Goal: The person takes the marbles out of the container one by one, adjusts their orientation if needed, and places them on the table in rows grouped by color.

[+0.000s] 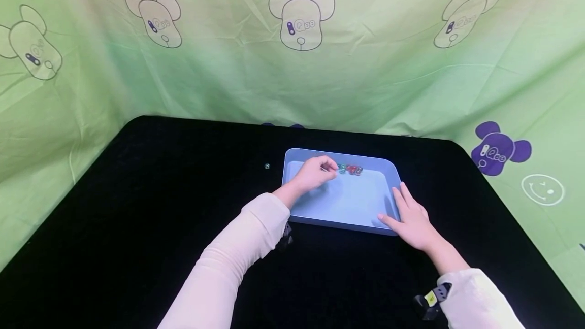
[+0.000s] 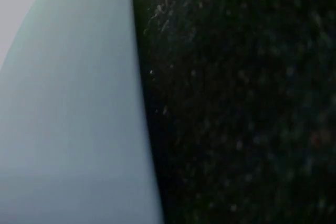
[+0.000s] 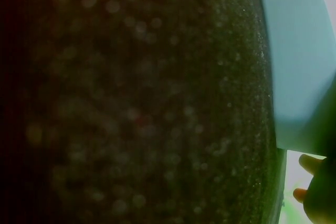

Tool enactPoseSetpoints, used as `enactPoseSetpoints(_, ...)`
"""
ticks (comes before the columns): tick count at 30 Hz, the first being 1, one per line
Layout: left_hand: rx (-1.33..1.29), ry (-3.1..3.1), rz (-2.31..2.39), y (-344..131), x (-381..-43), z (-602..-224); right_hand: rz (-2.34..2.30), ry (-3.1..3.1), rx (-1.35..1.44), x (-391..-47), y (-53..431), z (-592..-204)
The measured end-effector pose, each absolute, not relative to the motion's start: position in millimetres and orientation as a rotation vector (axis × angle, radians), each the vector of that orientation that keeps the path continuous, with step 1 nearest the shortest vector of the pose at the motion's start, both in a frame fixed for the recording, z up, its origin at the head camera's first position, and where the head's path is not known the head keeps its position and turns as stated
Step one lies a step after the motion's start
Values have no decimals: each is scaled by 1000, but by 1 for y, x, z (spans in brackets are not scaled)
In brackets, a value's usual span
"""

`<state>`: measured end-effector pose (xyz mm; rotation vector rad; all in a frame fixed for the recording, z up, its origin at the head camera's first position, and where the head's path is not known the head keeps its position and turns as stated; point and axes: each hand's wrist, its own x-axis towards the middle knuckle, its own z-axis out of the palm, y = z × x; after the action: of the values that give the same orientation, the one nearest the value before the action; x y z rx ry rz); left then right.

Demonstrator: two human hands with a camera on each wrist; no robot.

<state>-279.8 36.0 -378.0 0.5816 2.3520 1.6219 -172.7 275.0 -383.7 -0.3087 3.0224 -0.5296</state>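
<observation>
A blue rectangular tray [image 1: 356, 202] lies on the black table. Small shiny glass pieces that look like marbles [image 1: 352, 169], green, red and dark, form a row along its far wall. My left hand [image 1: 313, 172] reaches in over the left side, thumb and bent fingers pinching at the green left end of that row; the fingertips partly cover the piece there. At the tray's front right corner rests my right hand [image 1: 413, 222], fingers extended along the right wall and thumb over the front rim. Its fingertips [image 3: 308, 163] show at the right wrist view's edge.
One small round glass piece [image 1: 267, 166] sits on the black table [image 1: 137, 207], left of the tray. Behind the table hangs a green printed cloth [image 1: 365, 85]. In the left wrist view the tray's outer wall [image 2: 79, 103] stands beside dark cloth.
</observation>
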Motion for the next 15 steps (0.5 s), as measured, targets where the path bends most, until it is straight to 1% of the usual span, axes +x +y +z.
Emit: enactPoseSetpoints(15, 561, 2353, 1640, 50, -281, -380, -525, 3027, -305, -173, 275, -384)
